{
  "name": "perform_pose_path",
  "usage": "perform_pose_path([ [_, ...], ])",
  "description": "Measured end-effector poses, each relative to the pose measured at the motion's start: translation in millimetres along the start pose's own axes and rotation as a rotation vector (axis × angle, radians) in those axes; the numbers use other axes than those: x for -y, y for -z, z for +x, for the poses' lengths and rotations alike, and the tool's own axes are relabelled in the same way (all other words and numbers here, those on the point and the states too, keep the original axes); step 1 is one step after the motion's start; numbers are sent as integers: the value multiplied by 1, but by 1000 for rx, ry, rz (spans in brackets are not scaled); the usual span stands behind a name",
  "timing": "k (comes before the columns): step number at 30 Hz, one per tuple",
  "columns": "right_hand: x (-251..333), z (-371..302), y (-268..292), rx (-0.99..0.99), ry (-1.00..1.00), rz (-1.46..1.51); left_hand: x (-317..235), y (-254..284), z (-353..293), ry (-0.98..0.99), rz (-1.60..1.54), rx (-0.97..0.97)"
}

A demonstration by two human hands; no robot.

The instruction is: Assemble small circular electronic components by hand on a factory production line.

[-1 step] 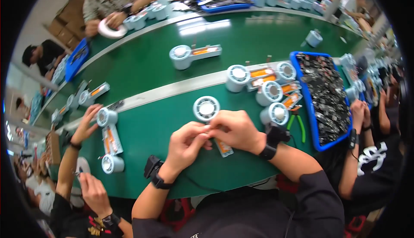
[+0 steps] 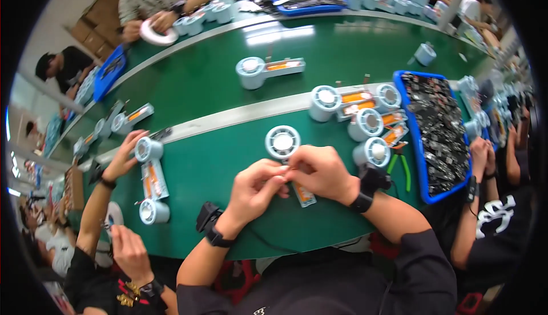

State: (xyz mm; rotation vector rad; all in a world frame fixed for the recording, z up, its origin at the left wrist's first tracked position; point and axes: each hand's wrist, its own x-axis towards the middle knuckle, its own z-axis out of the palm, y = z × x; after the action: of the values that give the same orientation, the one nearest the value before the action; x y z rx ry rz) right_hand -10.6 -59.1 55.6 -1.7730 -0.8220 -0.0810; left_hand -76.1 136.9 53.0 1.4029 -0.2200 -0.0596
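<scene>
A light blue handheld fan [image 2: 282,141] lies in front of me, its round head pointing away and its opened handle showing an orange part near my fingers. Over the handle, my left hand [image 2: 254,189] is closed in a pinch. My right hand [image 2: 323,175] is pinched too, its fingertips meeting those of the left. Whatever sits between the fingertips is too small and too covered to name. Both hands hide the middle of the handle.
To the right are several similar fans [image 2: 366,124], green-handled pliers [image 2: 406,173] and a blue tray [image 2: 424,194] of small dark parts. Another fan [image 2: 251,73] lies beyond the pale strip [image 2: 228,122]. At left, a co-worker's hand [image 2: 123,158] touches more fans. Other people sit around the table.
The whole view has shifted slightly, so the scene sits a little further right. My hands keep the same pinch over the fan handle.
</scene>
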Motion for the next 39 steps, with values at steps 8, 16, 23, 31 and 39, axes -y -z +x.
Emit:
perform_pose_path([
  [8,18,7,1,-3,-60,-134,-11,3,5,28,106,42],
  [16,51,2,33,379,-128,-730,-26,11,7,-38,396,-54],
  [23,25,13,20,-44,-23,-378,-20,21,15,-438,796,27],
  [31,7,7,-15,-80,-14,157,-21,14,8,-442,932,-117],
  [39,7,9,-7,-7,302,-298,-21,15,4,-437,856,-143],
])
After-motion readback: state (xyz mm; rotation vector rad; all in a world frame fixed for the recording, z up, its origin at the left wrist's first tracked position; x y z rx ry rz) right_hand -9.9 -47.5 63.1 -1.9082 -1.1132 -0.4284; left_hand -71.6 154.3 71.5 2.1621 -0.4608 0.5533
